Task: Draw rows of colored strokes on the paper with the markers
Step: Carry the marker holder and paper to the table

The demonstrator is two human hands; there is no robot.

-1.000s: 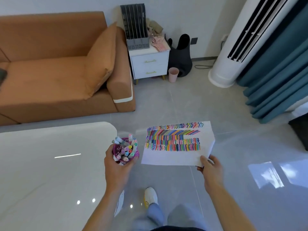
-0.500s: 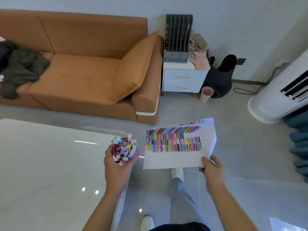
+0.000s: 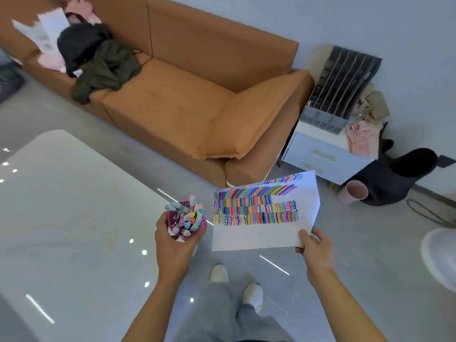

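My left hand (image 3: 174, 245) grips a purple cup (image 3: 183, 224) packed with several capped markers (image 3: 190, 217), held in the air over the near edge of the white table. My right hand (image 3: 313, 246) pinches the lower right corner of a white sheet of paper (image 3: 261, 238). The sheet carries several rows of multicoloured strokes across its upper half; its lower part is blank. Cup and paper are side by side, a small gap between them, above the floor and my legs.
A glossy white table (image 3: 69, 218) fills the left. Behind it stands an orange sofa (image 3: 187, 99) with dark clothes (image 3: 98, 62). A white nightstand (image 3: 323, 156) with a grey file rack, a pink bin (image 3: 352, 191) and a black bag sit at the right.
The view has swung left and tilted, bringing more of the sofa and the clothes into sight. Both hands keep the same hold on cup and paper. My feet have stepped forward.
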